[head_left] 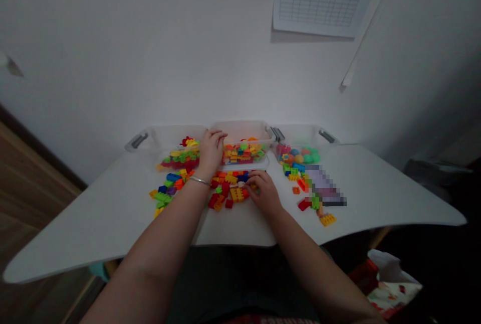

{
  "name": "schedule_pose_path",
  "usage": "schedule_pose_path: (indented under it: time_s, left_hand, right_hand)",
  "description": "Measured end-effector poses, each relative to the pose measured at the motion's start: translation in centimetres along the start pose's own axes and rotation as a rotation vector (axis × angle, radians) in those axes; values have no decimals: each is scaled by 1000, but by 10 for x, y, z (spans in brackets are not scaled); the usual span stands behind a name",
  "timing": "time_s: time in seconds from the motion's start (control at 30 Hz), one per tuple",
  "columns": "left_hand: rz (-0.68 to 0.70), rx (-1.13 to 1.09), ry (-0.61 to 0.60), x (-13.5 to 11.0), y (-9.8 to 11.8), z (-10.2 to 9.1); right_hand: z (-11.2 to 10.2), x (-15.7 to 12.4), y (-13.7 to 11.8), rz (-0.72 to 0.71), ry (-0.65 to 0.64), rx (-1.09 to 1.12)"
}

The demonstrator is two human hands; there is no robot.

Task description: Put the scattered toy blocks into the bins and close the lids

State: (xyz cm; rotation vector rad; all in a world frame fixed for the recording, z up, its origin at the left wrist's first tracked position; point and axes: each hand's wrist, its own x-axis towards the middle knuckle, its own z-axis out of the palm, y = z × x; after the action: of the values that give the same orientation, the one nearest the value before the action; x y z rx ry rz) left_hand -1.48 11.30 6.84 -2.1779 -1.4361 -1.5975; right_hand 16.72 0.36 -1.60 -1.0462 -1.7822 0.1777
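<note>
My left hand [212, 151] reaches over the near corner between the left and middle clear bins. Its fingers are loosely stretched to the right above the middle bin [246, 131], and nothing shows in them. Coloured toy building bricks fill the bottom of that bin. Lower and to the right, my right hand [265, 191] is at the right edge of a pile of loose bricks [236, 194], mostly red, orange and yellow. Its thumb and fingertips come together beside a dark blue brick [243, 177]; whatever lies between them is too small to tell.
Green, yellow and red bricks fill the left bin [180, 131]; the right bin [300, 131] holds coloured balls. More loose bricks [163, 197] lie left of my left forearm. A blurred-out flat device [326, 186] lies at right, beside yellow bricks [328, 219]. A wall stands behind the white table [108, 213].
</note>
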Motion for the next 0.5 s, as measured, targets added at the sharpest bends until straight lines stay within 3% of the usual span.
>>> schedule_pose_path:
  time_s: [0.13,0.3,0.5]
  left_hand:
    - [-18,62,-65,-2,-4,5]
    - [103,159,-163,-6,-6,4]
    - [109,143,-101,-21,7,-9]
  right_hand:
    - [2,0,2,-2,-38,-20]
    - [2,-1,4,31,-76,-39]
    - [0,0,7,96,19,-90]
